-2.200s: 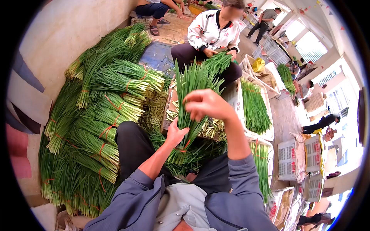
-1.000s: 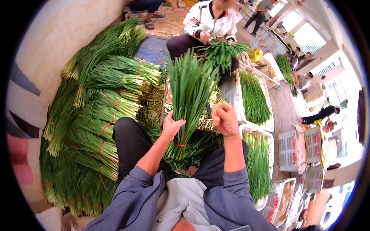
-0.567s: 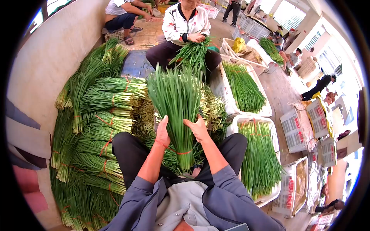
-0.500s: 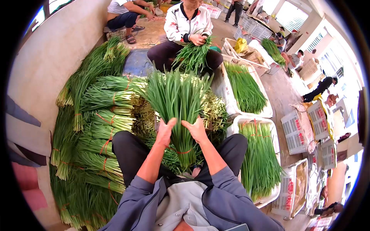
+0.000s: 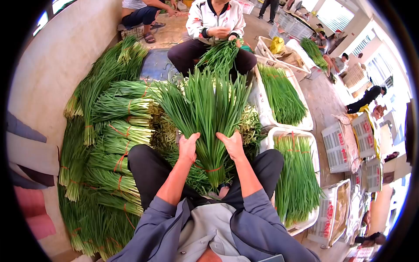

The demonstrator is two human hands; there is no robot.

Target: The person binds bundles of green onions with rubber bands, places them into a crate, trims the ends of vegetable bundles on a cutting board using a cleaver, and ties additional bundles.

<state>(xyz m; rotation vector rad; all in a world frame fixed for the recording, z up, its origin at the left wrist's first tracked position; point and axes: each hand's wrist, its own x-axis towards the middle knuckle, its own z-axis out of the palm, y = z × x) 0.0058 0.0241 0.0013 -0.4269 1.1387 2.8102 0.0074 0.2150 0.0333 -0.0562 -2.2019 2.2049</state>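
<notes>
A large bunch of garlic chives [image 5: 208, 113] stands upright between my knees, its leaves fanned out at the top. A red band [image 5: 214, 170] circles it near its lower end. My left hand [image 5: 188, 147] grips the leaves on the left side, thumb toward the middle. On the opposite side my right hand [image 5: 232, 144] holds the leaves in the same way. Both hands sit above the band; the fingers behind the leaves are partly hidden.
Banded chive bundles [image 5: 120, 139] are piled on my left beside the wall [image 5: 48, 78]. White crates of chives [image 5: 315, 174] stand at my right. Trimmed pale stalks [image 5: 249, 122] lie behind the bunch. Opposite, a seated co-worker [image 5: 218, 26] handles more chives [image 5: 220, 54].
The leaves of my bunch have spread wider, and my hands have moved slightly apart. The co-worker's hands, together before, are now apart, one raised above the chives.
</notes>
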